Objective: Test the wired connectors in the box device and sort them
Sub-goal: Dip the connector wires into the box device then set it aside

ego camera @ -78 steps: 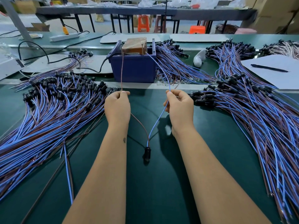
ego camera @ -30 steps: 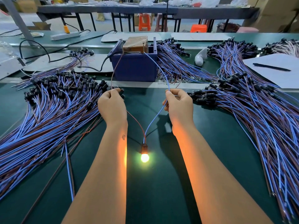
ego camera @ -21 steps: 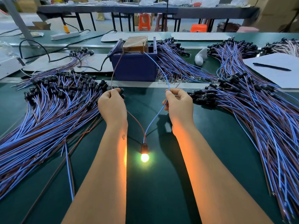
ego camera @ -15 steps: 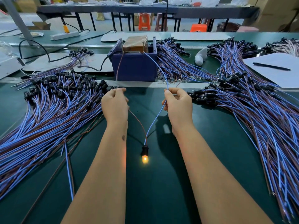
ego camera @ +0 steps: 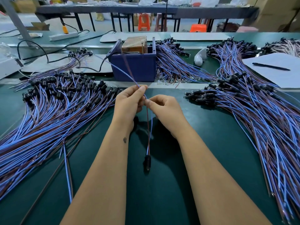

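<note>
Green work surface [ego camera: 162, 200]: fills the lower frame, carrying all items listed.

Left heap of wired connectors [ego camera: 48, 114]: blue and brown leads fanned from lower left toward centre, black connector heads bunched along its upper edge.

Right heap of wired connectors [ego camera: 259, 114]: same leads, sweeping from centre right down to the lower right corner, black heads at its upper left end.

Rear heap [ego camera: 175, 65]: more leads just right of the box device, upper centre.

Box device [ego camera: 134, 67]: dark blue open bin, upper centre, holding a brown block [ego camera: 134, 43] with upright pins; a black cable [ego camera: 90, 69] enters its left side.

White sheet [ego camera: 276, 70]: upper right, a black pen [ego camera: 271, 66] lying on it.

Power strip [ego camera: 64, 36]: upper left, far edge.

Left hand [ego camera: 128, 103]: centre frame, fingers curled, thumb and fingertips pinching the free ends of the pair of leads.

Right hand [ego camera: 165, 108]: just right of the left hand, nearly touching it, fingers curled, pinching the same leads a little lower.

Wired connector under test [ego camera: 147, 159]: one blue and one brown lead hanging together from the two hands down centre frame; black head at the bottom end, unlit. Whether the head rests on the surface or hangs just above it cannot be told.
</note>
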Tool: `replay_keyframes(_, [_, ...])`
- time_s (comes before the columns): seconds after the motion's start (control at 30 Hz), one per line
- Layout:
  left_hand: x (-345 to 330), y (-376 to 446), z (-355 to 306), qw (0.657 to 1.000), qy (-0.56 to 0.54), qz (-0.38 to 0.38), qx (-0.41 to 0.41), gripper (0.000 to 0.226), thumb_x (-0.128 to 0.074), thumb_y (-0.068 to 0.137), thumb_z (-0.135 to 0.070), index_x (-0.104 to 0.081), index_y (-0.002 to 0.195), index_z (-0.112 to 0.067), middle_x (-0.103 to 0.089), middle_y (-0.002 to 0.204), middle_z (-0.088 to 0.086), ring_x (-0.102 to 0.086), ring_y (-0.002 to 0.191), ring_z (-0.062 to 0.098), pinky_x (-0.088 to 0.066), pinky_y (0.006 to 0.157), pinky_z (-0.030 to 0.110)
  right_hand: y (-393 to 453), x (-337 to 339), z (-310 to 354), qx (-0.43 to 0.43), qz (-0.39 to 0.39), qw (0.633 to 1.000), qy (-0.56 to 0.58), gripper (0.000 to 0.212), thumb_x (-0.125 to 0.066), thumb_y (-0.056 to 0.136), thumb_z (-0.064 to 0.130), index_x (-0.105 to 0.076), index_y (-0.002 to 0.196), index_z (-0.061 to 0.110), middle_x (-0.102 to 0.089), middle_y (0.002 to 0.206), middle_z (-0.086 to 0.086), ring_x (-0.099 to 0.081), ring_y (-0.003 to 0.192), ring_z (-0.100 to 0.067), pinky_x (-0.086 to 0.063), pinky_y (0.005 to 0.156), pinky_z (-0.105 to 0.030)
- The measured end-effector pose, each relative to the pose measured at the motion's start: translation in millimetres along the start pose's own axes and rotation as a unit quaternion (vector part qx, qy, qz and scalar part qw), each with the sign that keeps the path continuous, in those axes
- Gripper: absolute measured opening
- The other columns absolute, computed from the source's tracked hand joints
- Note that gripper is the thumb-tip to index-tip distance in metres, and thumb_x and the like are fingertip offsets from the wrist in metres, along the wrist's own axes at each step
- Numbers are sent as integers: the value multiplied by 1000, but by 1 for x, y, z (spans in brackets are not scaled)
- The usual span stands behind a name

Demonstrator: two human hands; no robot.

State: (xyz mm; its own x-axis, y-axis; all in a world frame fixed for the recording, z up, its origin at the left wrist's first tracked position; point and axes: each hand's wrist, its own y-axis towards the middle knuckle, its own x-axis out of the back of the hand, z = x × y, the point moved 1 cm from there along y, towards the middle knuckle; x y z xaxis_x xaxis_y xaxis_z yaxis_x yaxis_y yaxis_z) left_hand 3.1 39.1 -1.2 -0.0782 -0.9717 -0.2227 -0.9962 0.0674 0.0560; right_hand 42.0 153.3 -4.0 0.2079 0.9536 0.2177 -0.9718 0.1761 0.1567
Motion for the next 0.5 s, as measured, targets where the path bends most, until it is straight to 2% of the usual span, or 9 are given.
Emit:
replay_keyframes(0.1, [5, 0, -6, 994, -110, -12, 8, 13, -61, 96, -16, -71, 89, -18, -64, 64, -7, -59, 56, 4, -44, 51, 16, -2, 4, 0, -9, 24, 999, -44, 18, -68, 90, 21, -74, 85, 5, -71, 77, -13, -53, 68, -5, -43, 67, -24])
replay_keyframes(0.2, [8, -2, -10, 977, -209, 17, 23, 17, -57, 97, -18, -73, 90, -17, -70, 71, -4, -65, 62, 6, -49, 54, 17, -2, 9, 3, 16, -32, 996, -80, 18, -66, 92, 25, -70, 80, 12, -58, 57, 0, -48, 53, -8, -46, 60, -30])
replay_keyframes(0.3, [4, -6, -11, 963, -254, 89, 32, 28, -53, 97, -23, -77, 84, -20, -71, 77, -3, -65, 66, 7, -51, 58, 18, -4, 13, 8, 36, -96, 992, -79, 19, -61, 93, 25, -63, 75, 22, -63, 58, -2, -61, 57, -21, -56, 67, -47])
replay_keyframes(0.37, [1, -8, -10, 957, -254, 132, 37, 29, -53, 94, -26, -79, 82, -22, -71, 79, -4, -65, 67, 7, -51, 60, 18, -7, 16, 12, 29, -129, 991, 0, 21, -55, 94, 20, -63, 74, 20, -65, 60, -3, -63, 57, -20, -55, 63, -40])
replay_keyframes(0.43, [1, -8, -9, 957, -230, 174, 40, 28, -54, 91, -28, -79, 82, -24, -72, 80, -6, -66, 69, 5, -51, 60, 18, -7, 21, 16, 9, -147, 980, 135, 26, -47, 97, 16, -64, 78, 12, -64, 59, -5, -61, 55, -19, -50, 55, -28])
replay_keyframes(0.5, [1, -10, -7, 956, -189, 220, 42, 25, -55, 91, -28, -80, 85, -25, -73, 82, -7, -67, 71, 4, -52, 62, 16, -7, 28, 20, 10, -174, 968, 181, 28, -45, 99, 14, -64, 79, 9, -62, 59, -5, -58, 53, -18, -47, 51, -23])
